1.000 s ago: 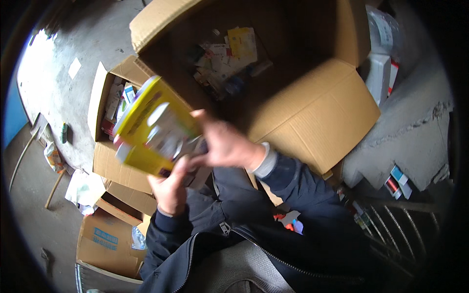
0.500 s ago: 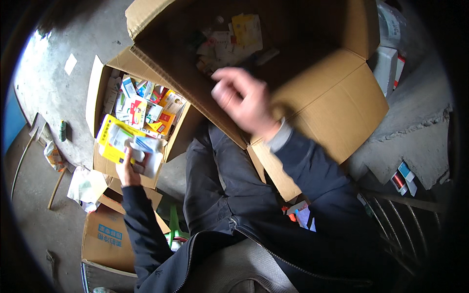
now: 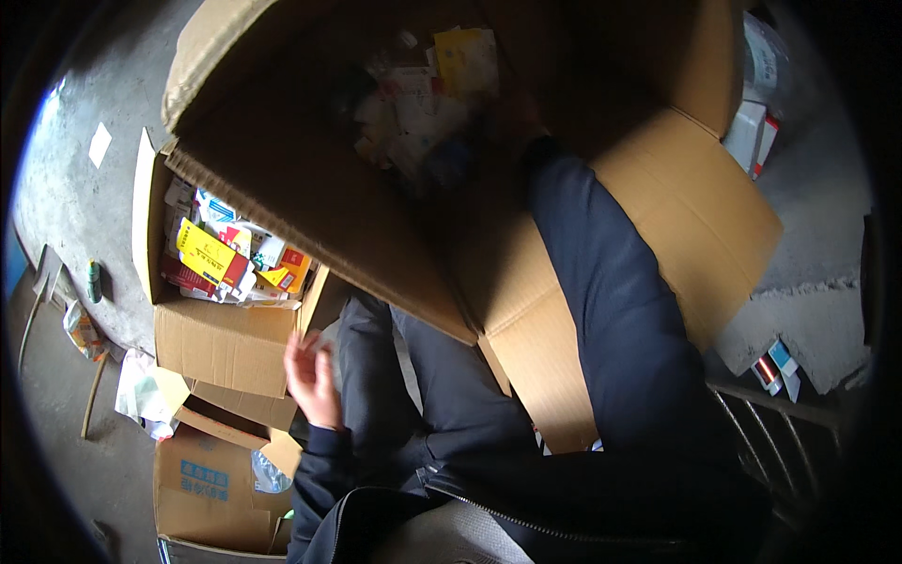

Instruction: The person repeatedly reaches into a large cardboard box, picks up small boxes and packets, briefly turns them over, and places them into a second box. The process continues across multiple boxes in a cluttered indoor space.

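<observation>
My left hand [image 3: 313,378] is empty, its fingers apart and a little curled, beside the near right corner of a smaller carton [image 3: 225,334]. That carton is filled with flattened and folded medicine-type packets; a yellow box [image 3: 209,252] lies on top. My right arm [image 3: 611,273] reaches over a flap into a large cardboard box [image 3: 310,197]. Deep shadow there hides my right hand, so its fingers and anything in them do not show. Near it, at the bottom of the large box, lie a yellow carton piece [image 3: 467,61] and several pale packets [image 3: 423,117].
Below the smaller carton stands another open cardboard box [image 3: 202,479] with a clear plastic bag [image 3: 271,473] in it. A green bottle [image 3: 94,282], a shovel and a wooden stick [image 3: 92,399] are on the floor at left. A metal rack [image 3: 770,432] stands at lower right.
My left hand has let go of the yellow box and other packets, now in the smaller carton, and moved right and down. My right hand has gone deep into the large box.
</observation>
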